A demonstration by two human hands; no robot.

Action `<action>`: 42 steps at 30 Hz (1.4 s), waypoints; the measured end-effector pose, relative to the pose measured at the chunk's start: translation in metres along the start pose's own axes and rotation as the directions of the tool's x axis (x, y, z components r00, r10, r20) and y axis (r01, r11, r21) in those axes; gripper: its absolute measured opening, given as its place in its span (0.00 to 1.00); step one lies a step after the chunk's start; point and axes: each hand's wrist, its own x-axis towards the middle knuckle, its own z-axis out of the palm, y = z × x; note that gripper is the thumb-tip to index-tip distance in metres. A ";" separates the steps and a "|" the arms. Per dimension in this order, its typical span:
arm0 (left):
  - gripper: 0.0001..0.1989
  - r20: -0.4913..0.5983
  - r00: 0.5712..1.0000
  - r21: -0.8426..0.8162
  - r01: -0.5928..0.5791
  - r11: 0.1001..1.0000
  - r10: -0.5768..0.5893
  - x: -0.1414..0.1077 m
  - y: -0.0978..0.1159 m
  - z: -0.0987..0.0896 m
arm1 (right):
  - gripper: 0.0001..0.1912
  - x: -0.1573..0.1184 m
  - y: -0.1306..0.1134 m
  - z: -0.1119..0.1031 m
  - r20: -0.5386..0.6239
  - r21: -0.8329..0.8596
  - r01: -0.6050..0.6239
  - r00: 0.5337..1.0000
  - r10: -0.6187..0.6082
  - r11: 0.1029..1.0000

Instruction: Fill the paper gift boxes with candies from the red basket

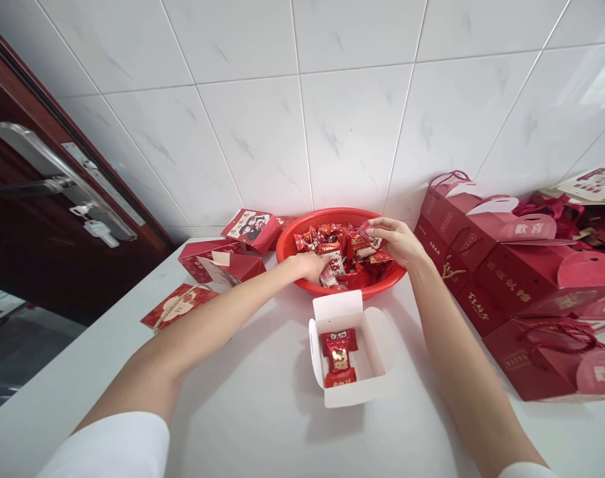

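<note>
A red plastic basket (288,249) holds many wrapped candies (355,273), mostly red with some white. My left hand (312,267) reaches into its left side, fingers curled onto a pale pink wrapped candy (327,276); its fingertips are partly hidden. At the basket's right side, my right hand (395,239) pinches a red wrapped candy (366,231) between thumb and fingers, just above the pile. In front of the basket stands an open white-lined box (371,348), flaps spread outward. Several red wrapped candies (339,358) lie along its left inner side.
Red gift boxes (506,279) with handles stand in rows on the right. Smaller red boxes (250,229) and a red card-like piece (180,305) lie on the left. A tiled wall (352,139) backs the white table (243,411); a dark door (28,219) is at left.
</note>
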 end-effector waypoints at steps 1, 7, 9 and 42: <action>0.38 0.045 0.998 0.034 0.030 0.999 -0.031 -0.002 0.004 -0.001 | 0.22 0.000 0.000 0.000 0.001 -0.001 -0.001 1.000 0.001 1.000; 0.25 0.135 0.989 0.135 0.040 0.990 -0.059 -0.010 0.013 -0.009 | 0.23 -0.003 -0.007 0.004 0.040 -0.071 -0.013 0.999 0.016 0.997; 0.25 0.138 0.990 0.122 0.018 0.992 -0.035 -0.010 0.010 -0.011 | 0.22 -0.007 -0.014 0.007 0.077 -0.097 0.016 0.997 -0.009 0.995; 0.29 -0.185 0.893 -0.522 -0.443 0.729 0.410 -0.147 0.008 0.009 | 0.16 -0.108 -0.076 0.094 0.589 -0.792 0.564 0.604 0.536 0.235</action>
